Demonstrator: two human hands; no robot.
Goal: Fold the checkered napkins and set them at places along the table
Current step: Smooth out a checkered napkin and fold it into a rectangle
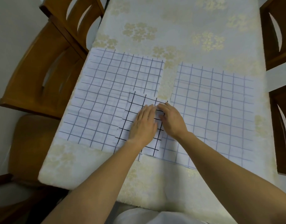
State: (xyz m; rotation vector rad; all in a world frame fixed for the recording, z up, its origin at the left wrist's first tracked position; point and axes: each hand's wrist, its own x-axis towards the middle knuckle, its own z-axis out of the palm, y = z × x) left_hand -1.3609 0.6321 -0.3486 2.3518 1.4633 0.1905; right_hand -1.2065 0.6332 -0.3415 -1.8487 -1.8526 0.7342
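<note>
A narrow folded checkered napkin (133, 109), white with dark grid lines, lies near the table's front middle. My left hand (143, 125) lies flat on it with straight fingers, pressing it down. My right hand (170, 119) rests flat on its right edge, fingers extended toward the left hand. Under and beside it lie two unfolded checkered napkins, spread flat: a large left napkin (110, 94) and a large right napkin (215, 109). The folded napkin overlaps the inner edges of both.
The table (171, 29) wears a cream floral tablecloth. Wooden chairs stand along the left side (46, 75) and the right side (279, 38). A cushioned chair seat (30, 143) sits at the near left corner.
</note>
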